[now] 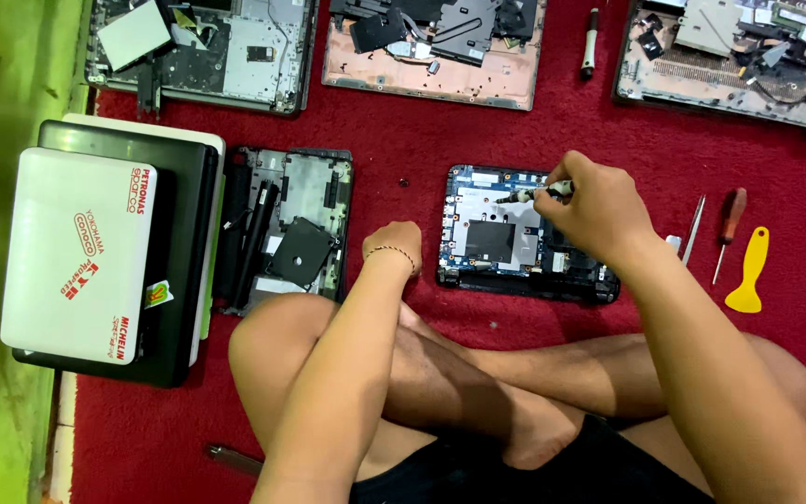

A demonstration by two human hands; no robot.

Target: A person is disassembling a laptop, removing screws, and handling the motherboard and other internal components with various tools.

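Hands: the right hand (599, 210) is closed in a pinch on a small screwdriver (535, 193), whose tip is set down on the upper part of the opened small laptop base (515, 238). The left hand (394, 245) is curled into a loose fist, knuckles resting on the red carpet (403, 131) just left of that base; nothing is seen held in it.

Step in hand, judged: a screw on the blue board is being worked. The driver is best kept upright over the screw head, pressed straight down and turned slowly, so that the tip is not let slip onto the board. The base could be steadied by the idle left hand.

Near: crossed bare legs (478, 373); a dark tool handle (233, 458) on the carpet by the left knee.

Middle: a second opened base (291, 224) to the left, beside a stack of closed laptops (114, 252), the top one white with stickers. To the right, metal tweezers (694, 229), a red-handled screwdriver (728, 229) and a yellow pry tool (750, 271) lie well clear of the work. A tiny dark part (404, 182), perhaps a screw, lies between the two bases.

Far: three more opened laptop chassis (431, 47) are lined along the top, a pen-like tool (590, 39) between two of them.
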